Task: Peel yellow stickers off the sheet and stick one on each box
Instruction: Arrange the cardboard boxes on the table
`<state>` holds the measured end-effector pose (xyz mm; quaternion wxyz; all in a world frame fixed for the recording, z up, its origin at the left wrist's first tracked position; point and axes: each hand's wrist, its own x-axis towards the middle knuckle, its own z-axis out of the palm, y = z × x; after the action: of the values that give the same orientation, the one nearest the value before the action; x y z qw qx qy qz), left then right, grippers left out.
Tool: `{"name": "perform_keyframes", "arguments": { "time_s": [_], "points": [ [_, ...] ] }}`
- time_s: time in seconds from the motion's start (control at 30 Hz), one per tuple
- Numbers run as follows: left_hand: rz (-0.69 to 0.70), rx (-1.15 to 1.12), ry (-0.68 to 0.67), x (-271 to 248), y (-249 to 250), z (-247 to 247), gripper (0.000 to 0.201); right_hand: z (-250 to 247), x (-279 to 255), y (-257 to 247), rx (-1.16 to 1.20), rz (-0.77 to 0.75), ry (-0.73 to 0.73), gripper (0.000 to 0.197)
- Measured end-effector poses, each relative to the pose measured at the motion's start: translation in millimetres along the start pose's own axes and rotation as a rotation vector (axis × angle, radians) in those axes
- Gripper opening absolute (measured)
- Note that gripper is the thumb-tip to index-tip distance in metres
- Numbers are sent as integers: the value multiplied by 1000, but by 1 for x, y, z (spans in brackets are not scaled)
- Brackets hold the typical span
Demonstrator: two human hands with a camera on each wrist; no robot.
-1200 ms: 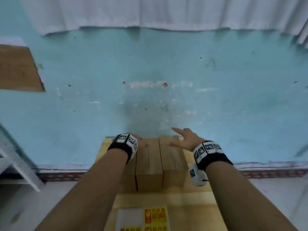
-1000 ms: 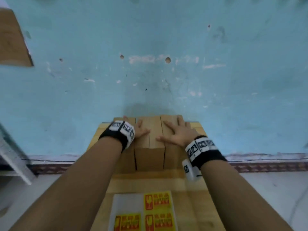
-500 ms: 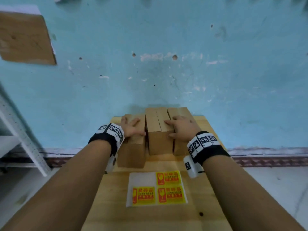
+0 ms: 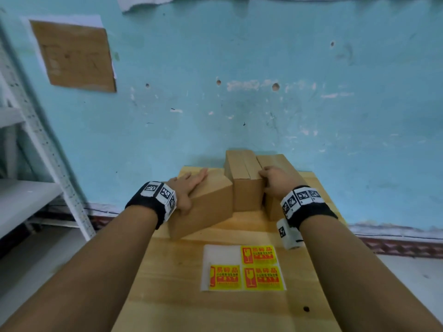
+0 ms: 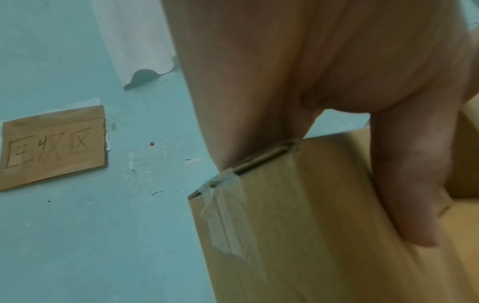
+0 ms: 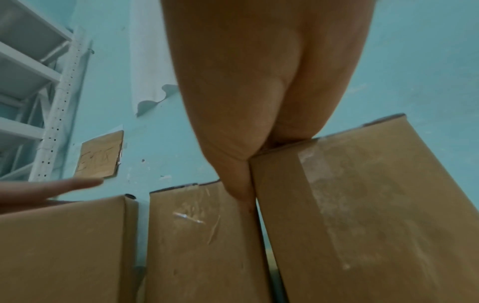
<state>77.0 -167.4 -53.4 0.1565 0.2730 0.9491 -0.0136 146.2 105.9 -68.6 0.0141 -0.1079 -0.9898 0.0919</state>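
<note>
Three brown cardboard boxes stand at the far end of the wooden table [image 4: 215, 312]. The left box [image 4: 208, 202] sits apart, turned at an angle. My left hand [image 4: 185, 188] lies on its top with fingers straight and the thumb [image 5: 404, 184] down the near face. My right hand [image 4: 275, 182] grips the right box [image 6: 362, 205], fingers curled over its top, thumb wedged against the middle box [image 4: 244, 185]. A white sticker sheet [image 4: 243, 268] lies nearer me with three yellow stickers and one bare corner.
A turquoise wall rises right behind the table. A white metal shelf rack [image 4: 36, 140] stands at the left. A cardboard sign [image 4: 76, 56] hangs on the wall. The near half of the table holds only the sheet.
The left box has slid out of the row, leftward and toward me, and turned at an angle under my left hand. My right hand's fingers have curled over the right box.
</note>
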Motion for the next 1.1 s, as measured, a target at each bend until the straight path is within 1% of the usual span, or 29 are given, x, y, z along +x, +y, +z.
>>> {"name": "perform_keyframes", "arguments": {
  "time_s": [0.03,0.07,0.17,0.23,0.27,0.3,0.33,0.37,0.43,0.47,0.5,0.57,0.6,0.63,0.7,0.8,0.87,0.97,1.1],
  "points": [
    [-3,-19,12,3,-2,0,139,-1,5,-1,12,14,11,40],
    [4,-39,18,4,-3,0,138,0,7,-2,29,27,19,39],
    [81,-85,6,10,-4,-3,121,1,17,-3,62,29,56,40],
    [137,-125,27,12,1,-3,109,1,24,-4,78,23,70,43],
    [156,-149,46,11,4,-2,103,-1,24,-5,116,15,75,49],
    [168,-177,72,12,6,-1,99,-2,25,-6,175,-1,86,59],
    [174,-210,97,12,8,-1,97,-4,23,-7,265,-18,101,70],
    [184,-242,104,13,9,-1,97,-6,21,-6,356,-32,127,76],
    [238,-299,84,18,11,-3,94,-9,16,-6,415,-37,171,77],
    [266,-332,69,21,12,-4,93,-9,14,-4,365,-24,170,75],
    [292,-353,58,25,11,-3,91,-8,12,-1,239,2,148,73],
    [312,-364,67,29,11,-1,90,-7,7,10,-41,114,72,78],
    [308,-369,84,29,11,-1,90,-6,3,16,-92,182,35,81],
    [299,-370,101,29,10,2,90,-5,0,22,-82,239,15,83],
    [311,-364,121,27,11,3,91,-3,-2,31,-11,251,32,86],
    [344,-347,100,25,17,3,92,-2,-2,36,113,154,64,80],
    [364,-332,95,25,22,4,92,3,0,36,78,125,87,73],
    [362,-318,108,26,27,6,92,5,-3,35,20,131,201,67],
    [375,-245,88,30,36,8,93,-2,-26,37,169,160,240,63]
  ]
}}
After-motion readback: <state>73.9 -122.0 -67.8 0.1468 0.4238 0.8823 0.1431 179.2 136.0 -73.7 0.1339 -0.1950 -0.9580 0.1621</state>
